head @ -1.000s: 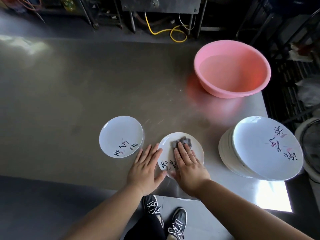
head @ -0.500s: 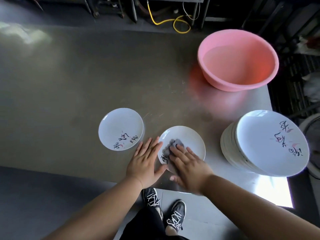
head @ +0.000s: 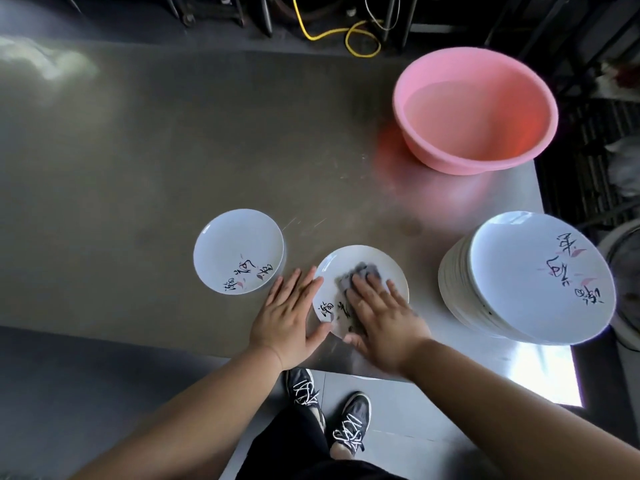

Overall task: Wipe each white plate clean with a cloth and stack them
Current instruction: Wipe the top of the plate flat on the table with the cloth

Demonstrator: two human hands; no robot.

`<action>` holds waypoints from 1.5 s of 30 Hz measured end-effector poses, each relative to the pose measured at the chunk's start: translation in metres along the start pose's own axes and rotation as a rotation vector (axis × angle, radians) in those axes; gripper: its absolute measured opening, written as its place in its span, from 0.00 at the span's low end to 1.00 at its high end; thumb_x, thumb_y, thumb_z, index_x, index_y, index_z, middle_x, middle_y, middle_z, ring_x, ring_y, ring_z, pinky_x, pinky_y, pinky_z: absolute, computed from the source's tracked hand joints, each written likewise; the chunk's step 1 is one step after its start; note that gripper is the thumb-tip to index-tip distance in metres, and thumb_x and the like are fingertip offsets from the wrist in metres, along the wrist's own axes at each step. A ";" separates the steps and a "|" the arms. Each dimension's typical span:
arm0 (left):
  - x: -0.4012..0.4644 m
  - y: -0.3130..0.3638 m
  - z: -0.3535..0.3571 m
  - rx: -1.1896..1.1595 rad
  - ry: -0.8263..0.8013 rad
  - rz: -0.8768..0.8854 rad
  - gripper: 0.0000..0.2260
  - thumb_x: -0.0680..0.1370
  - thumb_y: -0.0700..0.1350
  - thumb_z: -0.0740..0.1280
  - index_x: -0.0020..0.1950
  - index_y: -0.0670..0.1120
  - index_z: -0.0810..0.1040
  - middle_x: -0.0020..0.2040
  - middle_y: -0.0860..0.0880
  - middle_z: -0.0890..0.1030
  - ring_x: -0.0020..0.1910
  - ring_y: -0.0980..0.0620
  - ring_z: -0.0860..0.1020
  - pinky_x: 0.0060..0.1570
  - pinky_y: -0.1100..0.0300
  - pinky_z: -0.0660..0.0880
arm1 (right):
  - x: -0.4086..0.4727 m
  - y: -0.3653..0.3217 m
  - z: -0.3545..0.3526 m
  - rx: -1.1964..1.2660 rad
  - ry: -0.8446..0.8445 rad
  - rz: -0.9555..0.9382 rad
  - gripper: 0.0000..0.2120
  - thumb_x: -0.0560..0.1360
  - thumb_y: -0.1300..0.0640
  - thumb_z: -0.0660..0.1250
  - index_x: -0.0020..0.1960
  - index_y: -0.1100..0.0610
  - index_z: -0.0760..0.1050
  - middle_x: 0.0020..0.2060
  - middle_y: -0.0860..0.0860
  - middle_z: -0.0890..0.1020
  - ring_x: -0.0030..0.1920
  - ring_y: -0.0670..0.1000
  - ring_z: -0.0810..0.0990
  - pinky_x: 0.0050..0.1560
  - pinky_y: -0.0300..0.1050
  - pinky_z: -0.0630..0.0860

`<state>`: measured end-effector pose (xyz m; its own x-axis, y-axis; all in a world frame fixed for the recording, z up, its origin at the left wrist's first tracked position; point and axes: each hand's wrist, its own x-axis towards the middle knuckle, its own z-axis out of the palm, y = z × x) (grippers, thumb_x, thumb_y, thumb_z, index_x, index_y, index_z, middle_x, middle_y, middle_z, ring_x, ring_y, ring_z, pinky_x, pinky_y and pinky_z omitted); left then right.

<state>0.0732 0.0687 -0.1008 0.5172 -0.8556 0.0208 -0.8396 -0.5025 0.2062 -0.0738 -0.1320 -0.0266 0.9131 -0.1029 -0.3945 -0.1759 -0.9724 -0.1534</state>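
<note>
Pressing flat on the grey cloth (head: 360, 277), the right hand (head: 382, 318) has slid up the middle plate (head: 381, 263) since half a second ago: then the cloth sat low at the plate's left edge, now it lies nearer the centre, with the black lettering uncovered at the lower left of the dish. A second ago the cloth was further up still, so the hand is rubbing back and forth. Its fingers are straight and spread, bearing down on the cloth and not curled round it. The left hand (head: 289, 315) has stayed where it was, fingers straight and together, palm on the steel table (head: 138, 161), its thumb side touching the plate's left rim to steady it.

That plate lies low in the centre of the frame, near the table's front edge. It is white and shallow, with black brush characters and a faint pink mark. A matching plate (head: 239, 251) lies just left of it, apart from it, face up. At the right edge of the frame stands a stack of plates (head: 526, 278), the top one tilted and bearing the same writing. A pink basin (head: 474, 110) sits at the upper right.
</note>
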 end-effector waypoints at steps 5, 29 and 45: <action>-0.001 -0.002 0.000 0.011 -0.015 -0.005 0.38 0.80 0.66 0.60 0.86 0.50 0.55 0.87 0.53 0.51 0.85 0.48 0.52 0.82 0.42 0.53 | -0.001 -0.007 -0.005 0.040 -0.021 0.087 0.46 0.79 0.27 0.45 0.85 0.58 0.54 0.85 0.58 0.48 0.84 0.62 0.42 0.82 0.59 0.36; 0.001 -0.001 0.001 0.008 0.013 -0.043 0.35 0.83 0.69 0.51 0.85 0.53 0.55 0.87 0.54 0.51 0.85 0.52 0.51 0.83 0.48 0.47 | 0.000 0.028 0.003 0.052 0.025 0.259 0.44 0.79 0.29 0.48 0.86 0.56 0.51 0.86 0.53 0.46 0.84 0.60 0.39 0.84 0.58 0.44; 0.001 0.003 -0.004 -0.047 -0.020 -0.043 0.35 0.81 0.68 0.57 0.83 0.49 0.63 0.87 0.49 0.53 0.84 0.47 0.56 0.82 0.45 0.52 | 0.001 0.020 0.012 0.198 0.104 0.327 0.41 0.81 0.32 0.52 0.86 0.55 0.50 0.86 0.51 0.44 0.84 0.59 0.39 0.82 0.56 0.50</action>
<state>0.0722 0.0672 -0.0964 0.5488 -0.8359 -0.0082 -0.8077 -0.5327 0.2527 -0.0812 -0.1493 -0.0410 0.8278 -0.4310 -0.3592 -0.5217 -0.8268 -0.2104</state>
